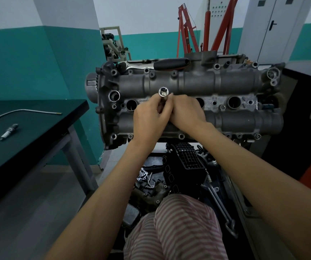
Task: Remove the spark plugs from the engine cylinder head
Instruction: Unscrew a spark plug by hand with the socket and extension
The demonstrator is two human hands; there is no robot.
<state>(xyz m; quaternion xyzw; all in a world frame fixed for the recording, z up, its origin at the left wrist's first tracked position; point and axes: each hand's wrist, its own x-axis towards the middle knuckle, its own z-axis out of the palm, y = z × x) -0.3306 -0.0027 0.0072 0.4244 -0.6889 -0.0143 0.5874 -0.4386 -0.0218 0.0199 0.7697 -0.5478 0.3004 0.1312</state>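
Cylinder head: the grey cast-aluminium engine cylinder head (226,81) lies across the middle of the view, its row of round plug wells facing up.
Socket: a long chrome tubular spark-plug socket (163,94) stands in the second well from the left, its square drive end up, with no handle fitted.
Left hand: the left hand (149,119) has its fingers curled round the socket's shaft.
Right hand: the right hand (185,111) meets it from the other side, fingertips pinching the same shaft.
Ratchet: a chrome ratchet with a black grip (169,64) rests on the far edge of the head, unused.
Done: one loose metal spark plug with a dark tip (9,131) lies on the black desk (38,137) to the left, beside a thin bent metal rod (19,112); the leftmost well (131,105) looks open, so likely one plug is out.
Left: the plug under the socket seems to be in hand; I cannot tell whether the two wells to the right (234,102) hold plugs.
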